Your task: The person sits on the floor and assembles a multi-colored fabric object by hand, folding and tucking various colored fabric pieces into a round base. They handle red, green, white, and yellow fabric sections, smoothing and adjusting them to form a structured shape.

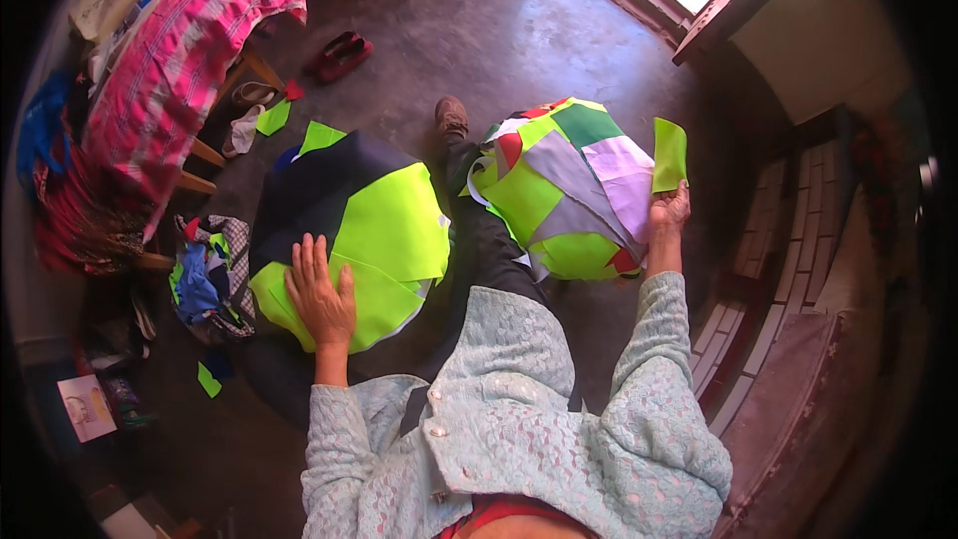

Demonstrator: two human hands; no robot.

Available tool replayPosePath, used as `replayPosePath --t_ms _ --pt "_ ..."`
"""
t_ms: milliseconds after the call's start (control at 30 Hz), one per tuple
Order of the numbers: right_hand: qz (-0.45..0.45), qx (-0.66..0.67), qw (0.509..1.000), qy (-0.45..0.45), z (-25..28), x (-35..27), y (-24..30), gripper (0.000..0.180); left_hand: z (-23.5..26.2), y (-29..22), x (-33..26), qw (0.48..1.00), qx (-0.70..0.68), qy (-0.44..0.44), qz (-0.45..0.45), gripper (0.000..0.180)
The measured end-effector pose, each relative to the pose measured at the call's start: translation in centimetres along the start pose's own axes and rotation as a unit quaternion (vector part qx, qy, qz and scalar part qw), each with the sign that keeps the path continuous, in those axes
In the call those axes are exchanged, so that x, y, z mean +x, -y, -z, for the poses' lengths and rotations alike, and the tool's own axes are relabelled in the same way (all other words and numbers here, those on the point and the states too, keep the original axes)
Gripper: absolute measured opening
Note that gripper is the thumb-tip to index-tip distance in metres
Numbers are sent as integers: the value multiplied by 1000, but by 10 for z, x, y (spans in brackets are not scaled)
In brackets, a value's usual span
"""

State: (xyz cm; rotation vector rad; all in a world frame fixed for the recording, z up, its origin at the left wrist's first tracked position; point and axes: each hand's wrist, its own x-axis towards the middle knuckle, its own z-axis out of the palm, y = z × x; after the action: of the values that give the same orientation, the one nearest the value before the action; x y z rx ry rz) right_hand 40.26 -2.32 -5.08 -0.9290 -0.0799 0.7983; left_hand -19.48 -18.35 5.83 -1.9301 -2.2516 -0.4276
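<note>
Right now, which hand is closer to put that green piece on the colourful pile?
Right. The right hand already holds the green piece beside the colourful pile. The left hand lies flat on the neon stack.

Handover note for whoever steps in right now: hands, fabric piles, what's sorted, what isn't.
Left hand: flat, palm down, on the neon yellow-green fabric stack, holding nothing.
Right hand: raised, pinching one neon green fabric piece by its lower edge.
Mixed scrap pile (green, grey, lilac, red) lies on the floor right of the outstretched leg; the neon stack lies left of it, over dark cloth.
Done: several neon pieces lie stacked on the left.
Left: the held piece is not on either pile; the mixed pile is still large; loose green scraps lie near the stool.
</note>
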Motion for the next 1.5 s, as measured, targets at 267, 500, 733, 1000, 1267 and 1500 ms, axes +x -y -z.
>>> replayPosePath --t_ms 267,500,733,1000,1267,1500 --pt "-117 -12 966 232 -47 -112 -11 34 -4 1 1 999 -41 -30 4 54" --pt "30 -172 915 364 -157 -255 -25 27 -6 5 -5 997 -67 -27 22 56" --pt "449 -393 419 684 -182 -395 -64 30 -8 13 -4 971 -226 -55 48 51" --pt "350 -465 318 748 -122 -413 -114 70 -9 24 -3 941 -329 -70 45 45" --pt "409 -445 420 677 -113 -403 -98 47 -16 21 -6 963 -254 -91 15 44" --pt "377 -429 439 694 -101 -381 -101 48 -13 19 -7 966 -241 -89 15 44"
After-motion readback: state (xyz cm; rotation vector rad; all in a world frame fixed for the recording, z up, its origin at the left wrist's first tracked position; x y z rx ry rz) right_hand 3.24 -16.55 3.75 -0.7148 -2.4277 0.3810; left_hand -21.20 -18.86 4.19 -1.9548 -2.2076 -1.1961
